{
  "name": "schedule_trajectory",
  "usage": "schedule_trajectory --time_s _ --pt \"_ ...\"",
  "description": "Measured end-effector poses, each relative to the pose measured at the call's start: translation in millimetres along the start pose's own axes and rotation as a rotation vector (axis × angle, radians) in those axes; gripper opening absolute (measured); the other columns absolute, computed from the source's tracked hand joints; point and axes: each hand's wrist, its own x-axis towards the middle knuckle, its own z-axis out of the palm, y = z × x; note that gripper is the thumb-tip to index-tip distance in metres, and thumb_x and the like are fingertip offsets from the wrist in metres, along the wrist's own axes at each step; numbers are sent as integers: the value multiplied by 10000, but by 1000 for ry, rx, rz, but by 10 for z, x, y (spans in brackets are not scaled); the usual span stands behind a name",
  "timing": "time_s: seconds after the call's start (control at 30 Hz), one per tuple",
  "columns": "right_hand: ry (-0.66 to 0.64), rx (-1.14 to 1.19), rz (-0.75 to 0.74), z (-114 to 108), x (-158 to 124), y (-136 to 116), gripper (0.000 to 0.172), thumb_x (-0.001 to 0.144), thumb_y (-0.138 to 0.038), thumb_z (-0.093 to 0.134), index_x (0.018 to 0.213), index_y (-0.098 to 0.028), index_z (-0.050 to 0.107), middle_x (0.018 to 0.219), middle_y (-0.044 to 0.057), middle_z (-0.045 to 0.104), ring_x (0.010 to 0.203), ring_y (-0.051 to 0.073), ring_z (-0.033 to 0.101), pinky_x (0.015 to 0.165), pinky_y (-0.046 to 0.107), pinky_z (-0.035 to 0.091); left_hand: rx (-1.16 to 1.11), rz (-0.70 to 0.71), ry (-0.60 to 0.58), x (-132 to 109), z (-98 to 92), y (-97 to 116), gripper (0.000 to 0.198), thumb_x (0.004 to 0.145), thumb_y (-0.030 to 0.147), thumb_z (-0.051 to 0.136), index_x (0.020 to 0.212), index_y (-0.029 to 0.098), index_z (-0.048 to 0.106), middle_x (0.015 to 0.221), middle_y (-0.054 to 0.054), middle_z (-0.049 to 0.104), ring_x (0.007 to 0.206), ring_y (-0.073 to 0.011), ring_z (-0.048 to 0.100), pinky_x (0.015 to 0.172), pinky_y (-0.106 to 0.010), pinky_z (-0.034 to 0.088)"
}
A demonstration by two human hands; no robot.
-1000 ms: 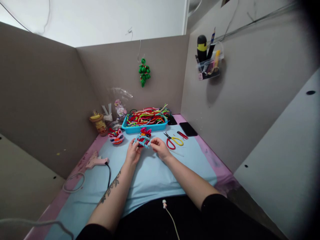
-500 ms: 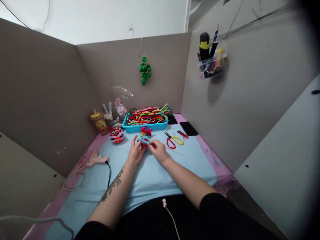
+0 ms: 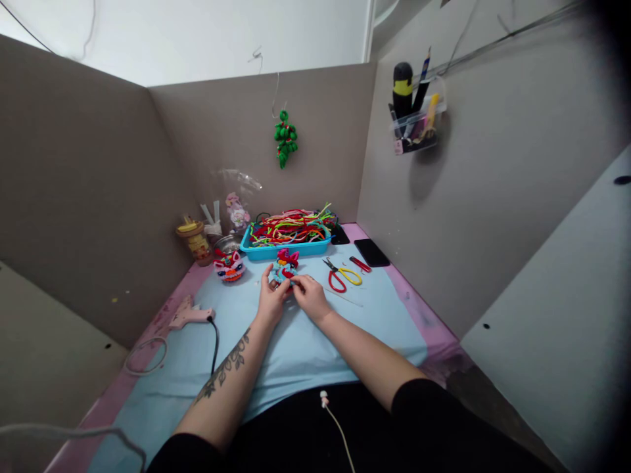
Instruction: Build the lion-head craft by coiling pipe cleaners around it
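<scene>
A small pipe-cleaner figure (image 3: 286, 265) in red, pink and light blue sits between my two hands over the light blue mat (image 3: 296, 341). My left hand (image 3: 271, 297) pinches its left side, fingers closed on it. On the other side my right hand (image 3: 307, 295) grips it too, fingertips pressed against the blue part. A second finished figure (image 3: 229, 266), pink and red, lies to the left on the mat.
A blue tray (image 3: 286, 249) full of coloured pipe cleaners stands behind the hands. Red and yellow scissors (image 3: 341, 276), a red cutter (image 3: 360, 265) and a phone (image 3: 371, 253) lie to the right. A pink glue gun (image 3: 188, 316) with its cable lies at left; jars stand at the back left.
My hands have drawn closer together around the figure. The light blue strand that stretched between them a second ago is now gathered against the figure.
</scene>
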Motion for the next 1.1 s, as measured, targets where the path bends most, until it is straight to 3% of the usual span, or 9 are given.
schedule_trajectory --time_s 0.33,0.63,0.9,1.1 --pt "58 -101 -8 -18 19 8 129 846 -186 462 839 -199 590 868 65 527 814 193 524 763 324 443 22 42 -12 4 0 -39 808 625 246 786 1307 277 355 851 -4 618 730 -142 635 708 -298 531" --pt "29 -179 17 18 7 35 148 868 -182 395 809 -194 530 832 62 489 777 192 495 724 317 420 158 234 -8 47 -69 -105 709 650 210 761 1264 254 409 805 10 605 653 -104 593 671 -236 506" --pt "26 -111 -56 -28 6 19 107 834 -185 478 872 -193 577 900 74 533 847 194 537 774 317 448 39 72 47 45 -36 -82 762 640 263 775 1274 257 352 871 -7 612 749 -145 635 711 -296 527" --pt "98 -152 -32 -27 7 25 113 833 -179 477 842 -193 589 873 68 548 830 192 545 771 315 447 32 56 -75 23 -33 -65 832 651 254 771 1345 295 313 885 -9 622 780 -150 646 727 -289 519"
